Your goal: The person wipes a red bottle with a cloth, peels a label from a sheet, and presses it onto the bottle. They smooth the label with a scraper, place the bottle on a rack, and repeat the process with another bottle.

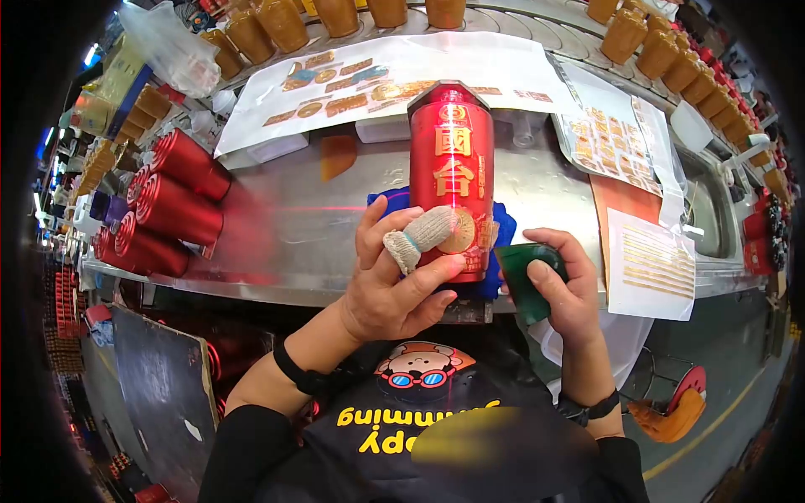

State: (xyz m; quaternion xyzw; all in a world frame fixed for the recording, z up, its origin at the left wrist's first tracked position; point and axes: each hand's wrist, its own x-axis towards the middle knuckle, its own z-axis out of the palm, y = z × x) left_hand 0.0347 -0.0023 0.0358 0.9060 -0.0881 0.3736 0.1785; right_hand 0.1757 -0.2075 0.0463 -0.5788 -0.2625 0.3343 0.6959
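Note:
A shiny red bottle (426,180) with large gold characters lies on a blue cloth (506,226), its dark, angular end pointing away from me. Near its lower end is a round gold emblem (459,233). My left hand (394,281) holds the bottle at its lower left, thumb and a finger laid on its face. That finger wears a white knitted sleeve (429,235). Between the thumb and fingers of my right hand (572,289) is a flat green scraper (524,281), its edge beside the bottle's lower right side.
Red cylinders (176,210) are stacked at the left of the metal table (293,210). Behind the bottle lies a white sheet (251,109) of gold decals. Another decal sheet (604,126) and a strip sheet (650,268) lie right, before a sink (708,201). Brown bottles (335,17) line the conveyor.

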